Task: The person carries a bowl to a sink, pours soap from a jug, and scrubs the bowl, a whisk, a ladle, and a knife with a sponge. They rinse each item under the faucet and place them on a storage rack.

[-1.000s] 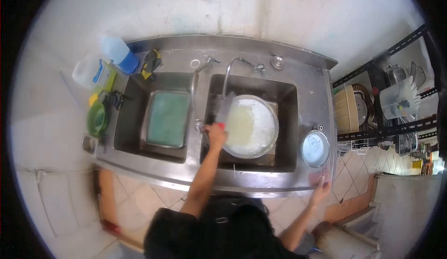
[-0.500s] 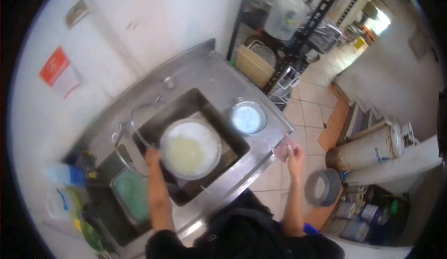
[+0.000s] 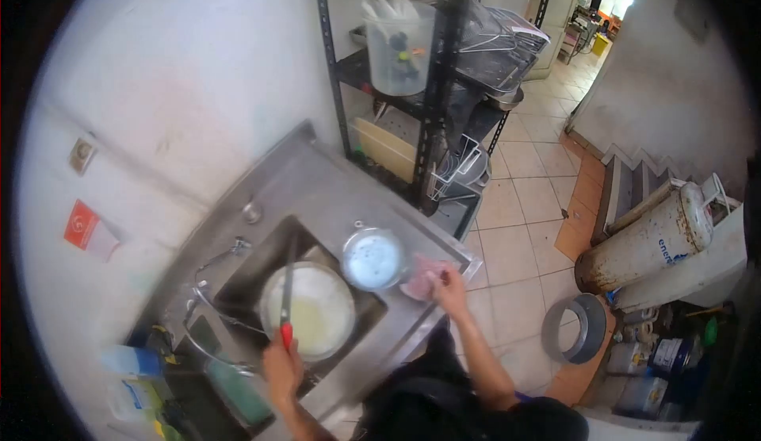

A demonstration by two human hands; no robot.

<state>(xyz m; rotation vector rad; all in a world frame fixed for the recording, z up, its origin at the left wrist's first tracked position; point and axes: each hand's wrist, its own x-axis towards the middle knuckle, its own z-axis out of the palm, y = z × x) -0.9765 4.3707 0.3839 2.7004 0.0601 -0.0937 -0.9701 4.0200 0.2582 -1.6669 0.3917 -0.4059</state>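
Observation:
My left hand [image 3: 283, 370] is closed round the red handle of a long-bladed knife [image 3: 287, 290], whose blade points away from me over the sink. Behind the blade, in the sink basin [image 3: 254, 262], stands a large round bowl [image 3: 346, 298] with whitish, pale-yellow contents. A smaller bowl of bluish-white liquid [image 3: 372, 259] rests on the steel counter right of the basin. Just beside it, my right hand [image 3: 449, 289] pinches a pink cloth-like piece [image 3: 422, 277] over the counter; motion blurs its outline.
A curved tap hose [image 3: 198, 326] and a green-tinted tub [image 3: 238, 389] lie left of the basin. Black shelving [image 3: 432, 136] with containers stands behind the counter. On the right are a rusty gas cylinder [image 3: 646, 239] and a grey metal ring [image 3: 587, 330] on the tiled floor.
The view has swung, showing more shelving. My left hand, earlier by the tap hose, now holds the knife up over the sink. My right hand has brought the pink piece in beside the small bowl.

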